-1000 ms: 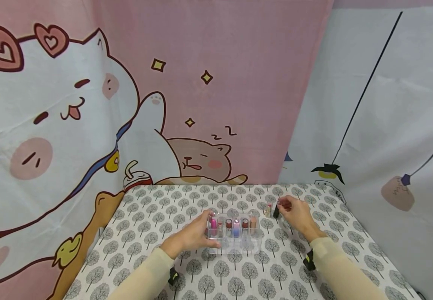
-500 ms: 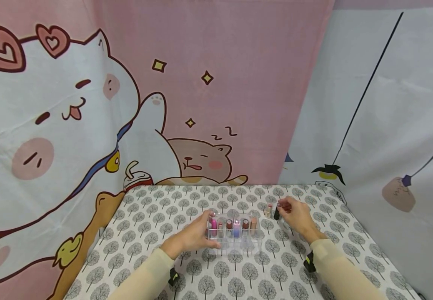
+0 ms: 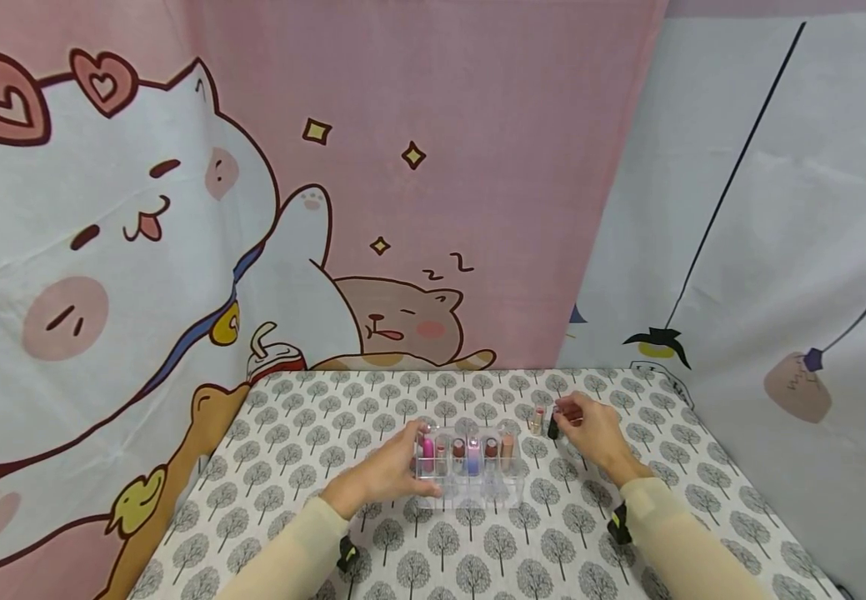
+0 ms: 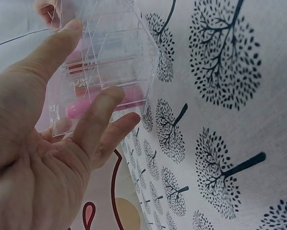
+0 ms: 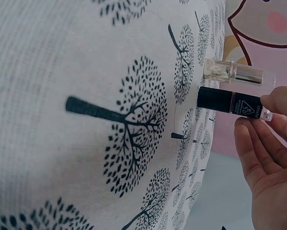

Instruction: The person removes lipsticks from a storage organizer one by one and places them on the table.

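Left hand [image 3: 383, 475]: thumb and fingers clasp the left end of the clear acrylic lipstick organizer [image 3: 470, 467] at the tablecloth [image 3: 312, 467] centre.
Right hand [image 3: 590, 433]: fingertips pinch the upright black lipstick tube [image 3: 553, 427].
Beside it: gold lipstick tube [image 3: 537, 420], just left.

Pale print, perhaps "3CE", on the black lipstick tube [image 5: 229, 102].

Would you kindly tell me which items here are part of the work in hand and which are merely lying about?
In hand:
- clear organizer, gripped by the left hand
- black tube, pinched by the right hand
- lipsticks standing in the organizer

Lying about:
- gold tube standing beside the black one
- tree-print tablecloth
- cat curtain
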